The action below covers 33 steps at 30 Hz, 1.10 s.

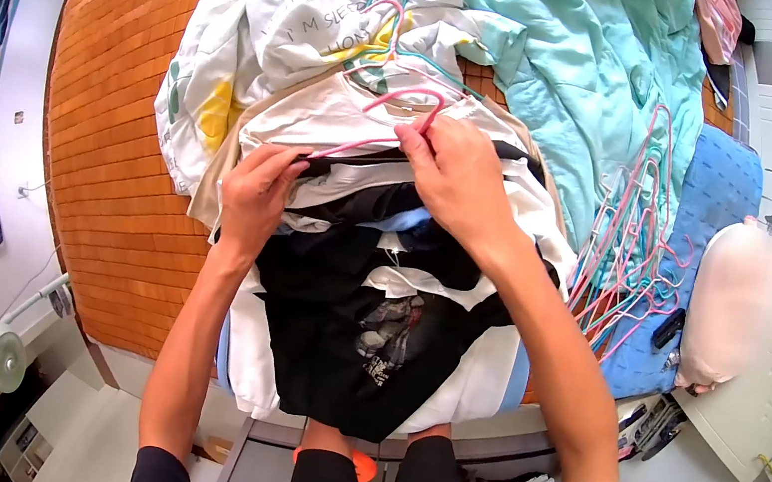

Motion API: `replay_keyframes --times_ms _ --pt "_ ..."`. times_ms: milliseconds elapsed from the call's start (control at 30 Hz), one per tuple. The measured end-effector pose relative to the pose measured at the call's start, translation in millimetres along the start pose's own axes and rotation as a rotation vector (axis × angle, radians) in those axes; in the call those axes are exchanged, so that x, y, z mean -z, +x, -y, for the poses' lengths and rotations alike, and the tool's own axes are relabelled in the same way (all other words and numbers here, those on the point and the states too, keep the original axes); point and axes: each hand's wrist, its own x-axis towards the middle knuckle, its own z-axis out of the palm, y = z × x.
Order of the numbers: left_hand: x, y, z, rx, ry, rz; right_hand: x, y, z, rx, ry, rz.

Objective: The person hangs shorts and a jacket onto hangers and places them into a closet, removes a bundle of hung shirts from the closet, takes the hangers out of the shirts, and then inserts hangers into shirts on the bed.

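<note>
My right hand (453,166) is closed on a pink hanger (361,144) near the base of its hook. Pinched at the collar of a dark garment, my left hand (258,186) is at the hanger's left end. A black shirt (336,304) with a printed picture lies in front of my hands, over white clothes (459,384). Just beyond them is a cream shirt (300,116) with more hangers at its neck. How far the hanger is inside the dark garment is hidden by folds.
A white patterned cover (281,12) and a turquoise cover (573,79) lie on the brown mat (121,128). Tangled hangers (632,250) are at the right, beside a blue cloth (718,183) and a pink cushion (736,296). A fan (2,354) stands at the lower left.
</note>
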Motion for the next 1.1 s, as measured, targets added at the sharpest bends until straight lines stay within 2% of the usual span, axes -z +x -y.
replay_keyframes --times_ms 33,100,133,167,200,267,300,367,400,433,467,500,533,600,667,700,733,800,867,933,967,1000,1067,1100 --pt "7.1 -3.4 7.3 0.005 -0.005 -0.001 1.8 -2.4 1.3 -0.001 -0.004 0.006" --pt "16.5 -12.8 27.6 0.031 0.144 -0.266 18.9 -14.7 -4.2 -0.107 0.109 -0.115" --pt "10.8 -21.6 33.8 0.036 0.137 -0.272 33.4 -21.7 -5.6 -0.161 0.197 -0.128" --pt "4.4 -34.3 41.4 0.16 0.069 -0.314 43.7 -31.1 -10.2 -0.382 0.289 -0.128" --pt "2.4 -40.1 42.1 0.278 0.002 -0.355 50.1 -34.8 -18.8 -0.382 0.559 -0.22" --pt "-2.5 -48.0 37.3 0.243 -0.011 -0.193 63.3 -32.7 -24.9 -0.374 0.971 -0.359" --pt "-4.2 -49.3 32.7 0.179 0.047 -0.156 62.7 -29.3 -21.6 -0.38 0.974 -0.365" --pt "-3.9 -46.3 24.3 0.027 0.182 -0.073 58.9 -19.4 -7.7 -0.261 0.974 -0.329" --pt "-2.6 -45.0 23.5 -0.061 0.257 -0.027 54.4 -6.5 26.4 -0.27 0.83 -0.346" --pt "-4.5 -45.6 26.2 -0.108 0.314 -0.005 44.7 5.1 43.0 -0.142 0.892 -0.34" --pt "-6.4 -43.2 24.6 -0.13 0.352 0.024 39.7 20.2 50.9 0.0 0.8 -0.28" --pt "-8.1 -39.9 21.9 -0.141 0.387 0.053 42.1 37.7 60.2 0.032 0.883 -0.249" --pt "-10.7 -34.3 18.4 -0.151 0.425 0.075 52.0 52.8 63.5 0.032 0.902 -0.301" --pt "-14.2 -19.0 13.3 -0.102 0.472 0.124 74.4 64.4 48.9 -0.172 1.143 -0.602" --pt "-19.4 3.2 14.2 -0.04 0.563 0.159 119.5 45.2 4.1 -0.201 1.128 -0.676" --pt "-25.2 15.5 17.4 -0.086 0.614 0.109 142.5 25.9 -11.7 -0.245 1.091 -0.682" --pt "-33.4 26.3 24.8 -0.107 0.601 0.052 167.9 -1.9 -43.5 -0.236 1.129 -0.586" --pt "-44.0 50.6 21.2 -0.121 0.496 -0.026 211.8 -59.3 -85.9 -0.385 1.082 -0.517" --pt "-59.1 65.5 32.2 -0.143 0.468 -0.08 232.7 -102.0 -127.4 -0.565 0.969 -0.637" --pt "-66.3 70.5 41.7 -0.047 0.521 -0.008 235.3 -141.7 -158.5 -0.965 0.65 -0.662" --pt "-68.9 72.1 45.9 -0.067 0.524 -0.057 251.6 -186.1 -196.8 -0.949 0.051 -0.293" --pt "-68.6 72.9 50.7 -0.064 0.536 -0.062 262.6 -216.8 -226.3 -0.844 -0.534 0.082" --pt "-67.7 72.9 59.2 -0.019 0.507 -0.015 244.5 -199.6 -180.5 -0.847 -0.486 0.139" --pt "-67.4 72.4 62.0 -0.103 0.437 -0.09 227.0 -188.4 -155.0 -0.862 -0.447 0.193"
